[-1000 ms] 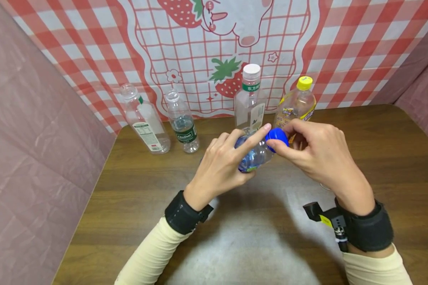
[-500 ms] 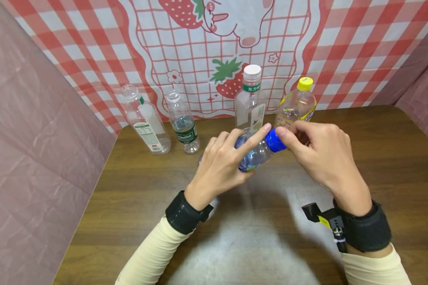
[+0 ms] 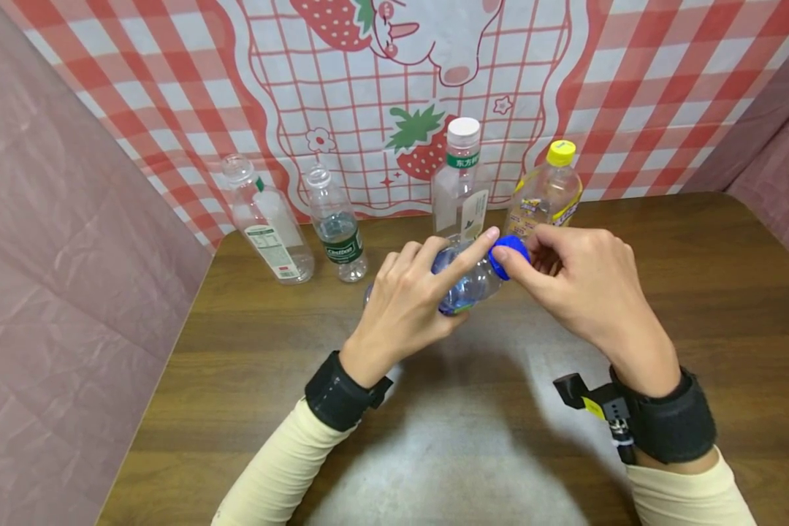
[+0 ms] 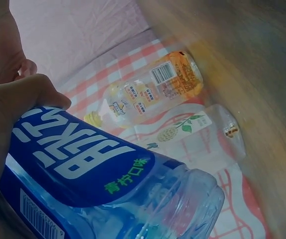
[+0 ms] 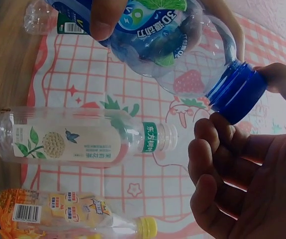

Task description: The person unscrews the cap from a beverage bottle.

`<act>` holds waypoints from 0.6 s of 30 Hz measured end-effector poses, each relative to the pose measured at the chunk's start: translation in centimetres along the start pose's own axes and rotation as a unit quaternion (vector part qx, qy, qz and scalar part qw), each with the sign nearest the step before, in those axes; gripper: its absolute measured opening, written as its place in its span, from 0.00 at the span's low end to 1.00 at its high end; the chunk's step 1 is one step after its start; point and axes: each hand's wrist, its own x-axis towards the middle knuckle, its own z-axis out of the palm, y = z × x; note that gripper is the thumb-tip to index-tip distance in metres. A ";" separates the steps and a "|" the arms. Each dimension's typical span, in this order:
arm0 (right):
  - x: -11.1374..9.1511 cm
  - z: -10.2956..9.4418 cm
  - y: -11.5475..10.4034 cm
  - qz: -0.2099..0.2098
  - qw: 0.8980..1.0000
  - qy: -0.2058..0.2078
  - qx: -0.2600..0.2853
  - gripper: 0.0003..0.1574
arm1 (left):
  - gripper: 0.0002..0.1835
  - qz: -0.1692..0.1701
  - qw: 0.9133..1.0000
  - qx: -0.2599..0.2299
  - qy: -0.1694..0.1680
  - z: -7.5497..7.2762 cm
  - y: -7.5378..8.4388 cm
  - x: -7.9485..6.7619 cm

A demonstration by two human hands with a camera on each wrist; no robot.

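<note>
The right hand [image 3: 585, 285] angles inward, fingers [image 5: 224, 128] pinching the blue cap [image 5: 241, 94]

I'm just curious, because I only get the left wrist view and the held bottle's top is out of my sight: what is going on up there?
Observer: The right hand is pinching a blue cap at the neck of the held bottle.
Visitor: I see three bottles in all. Are there others?
Observer: Yes, a large bottle and a small bottle stand on the left side of the table.
Visitor: And the flower bottle, whose top is hidden from me?
Observer: It has a white cap on.
</note>
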 end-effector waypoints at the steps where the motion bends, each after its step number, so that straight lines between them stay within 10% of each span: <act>1: 0.0 0.0 0.0 -0.001 1.000 -0.002 0.001 0.23 | 0.55 0.000 1.000 -0.002 0.000 0.0 0.0 0.0; 18: 0.1 -0.5 0.2 -0.035 0.998 -0.043 -0.007 0.16 | 0.57 0.003 1.000 -0.020 -0.023 -0.1 -0.2 0.0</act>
